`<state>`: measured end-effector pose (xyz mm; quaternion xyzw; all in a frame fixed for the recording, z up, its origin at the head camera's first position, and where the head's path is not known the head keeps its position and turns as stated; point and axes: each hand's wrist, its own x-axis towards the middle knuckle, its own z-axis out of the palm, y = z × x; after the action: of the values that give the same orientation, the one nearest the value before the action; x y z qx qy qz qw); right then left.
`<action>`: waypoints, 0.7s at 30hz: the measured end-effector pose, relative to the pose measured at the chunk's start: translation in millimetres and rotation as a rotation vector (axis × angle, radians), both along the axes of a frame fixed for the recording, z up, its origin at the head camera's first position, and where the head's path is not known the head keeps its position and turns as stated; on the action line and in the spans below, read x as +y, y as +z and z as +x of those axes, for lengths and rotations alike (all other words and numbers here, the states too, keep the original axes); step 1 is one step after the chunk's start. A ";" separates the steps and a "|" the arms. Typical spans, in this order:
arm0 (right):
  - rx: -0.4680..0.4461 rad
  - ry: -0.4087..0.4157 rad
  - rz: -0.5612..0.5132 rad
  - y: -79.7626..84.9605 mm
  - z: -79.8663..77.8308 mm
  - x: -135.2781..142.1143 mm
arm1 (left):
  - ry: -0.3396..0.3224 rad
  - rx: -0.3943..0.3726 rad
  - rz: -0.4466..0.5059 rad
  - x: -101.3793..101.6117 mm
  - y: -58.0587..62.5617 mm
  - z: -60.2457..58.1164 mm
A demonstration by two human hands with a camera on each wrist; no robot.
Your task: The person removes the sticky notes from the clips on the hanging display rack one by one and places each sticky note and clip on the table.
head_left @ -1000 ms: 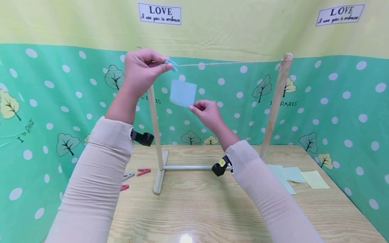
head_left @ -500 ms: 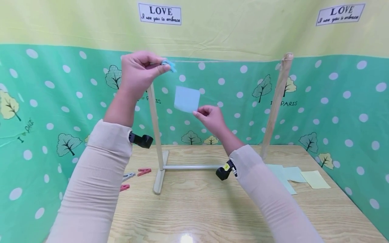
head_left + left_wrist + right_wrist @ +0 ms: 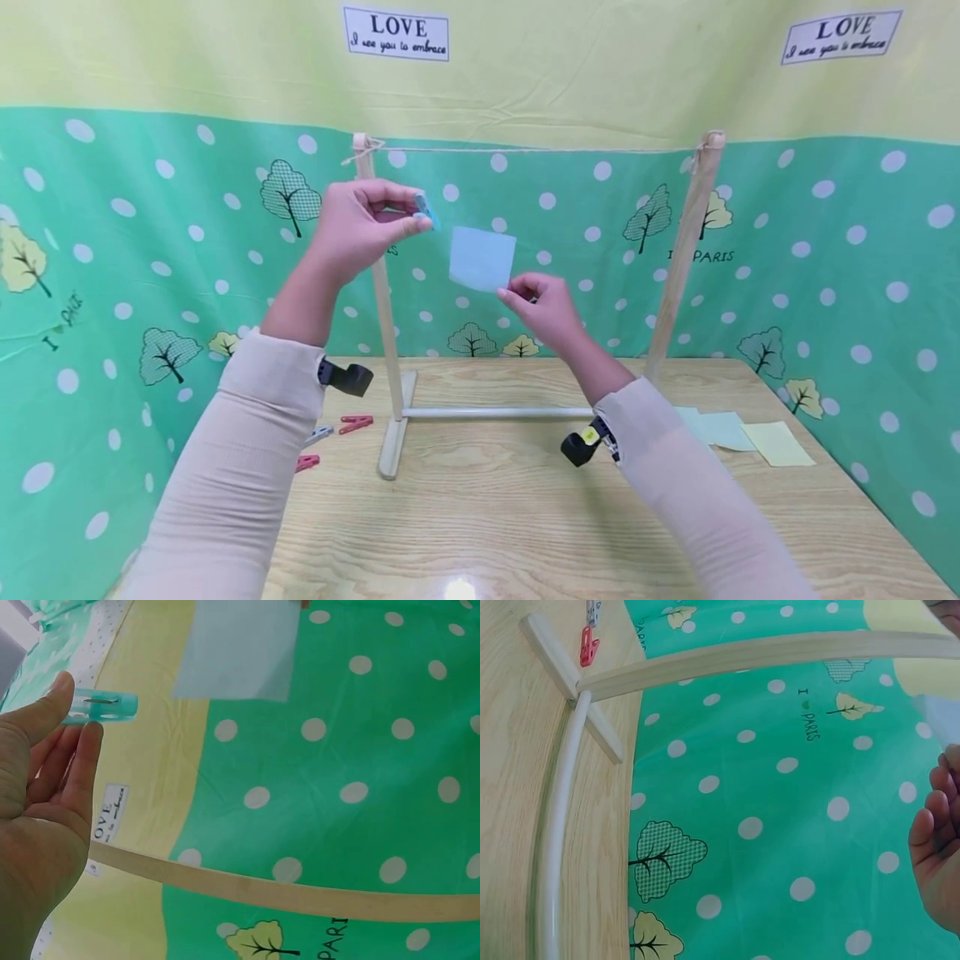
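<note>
My left hand (image 3: pixel 363 225) pinches a light-blue clothespin (image 3: pixel 425 210) between thumb and fingers, below the left end of the string (image 3: pixel 540 151). The left wrist view shows the same clothespin (image 3: pixel 112 706) as translucent plastic with a metal spring. To its right, my right hand (image 3: pixel 546 310) pinches the lower right corner of a square pale-blue paper sheet (image 3: pixel 482 259). The sheet stands upright in the air, apart from both string and clothespin. In the right wrist view the right hand (image 3: pixel 937 847) is partly cut off at the edge.
The string runs between two wooden posts (image 3: pixel 686 250) of a stand with a white bottom bar (image 3: pixel 487 412). Red clothespins (image 3: pixel 356 424) and a grey one (image 3: pixel 318 435) lie at left on the wooden table (image 3: pixel 465 517). Pale-blue sheets (image 3: pixel 726 431) and a yellow sheet (image 3: pixel 777 443) lie at right.
My left hand has come down from the string with the clothespin, uncovering the left post's top. My right hand has moved right and down with the blue sheet.
</note>
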<state>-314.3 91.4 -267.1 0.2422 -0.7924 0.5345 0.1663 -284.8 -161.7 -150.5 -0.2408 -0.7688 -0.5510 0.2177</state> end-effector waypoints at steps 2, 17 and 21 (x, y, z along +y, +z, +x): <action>0.008 -0.001 -0.009 -2.7 3.1 5.0 | -0.007 -0.011 -0.002 -1.6 -5.0 0.3; 0.065 -0.031 -0.015 -18.7 32.7 40.6 | -0.040 -0.042 0.046 -12.6 -43.6 14.6; 0.092 -0.038 0.003 -22.7 40.1 49.7 | -0.083 -0.022 0.079 -18.1 -55.5 21.9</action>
<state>-274.2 141.2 -289.8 0.2518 -0.7892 0.5184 0.2125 -262.9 -179.7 -205.9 -0.2575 -0.7380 -0.5922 0.1958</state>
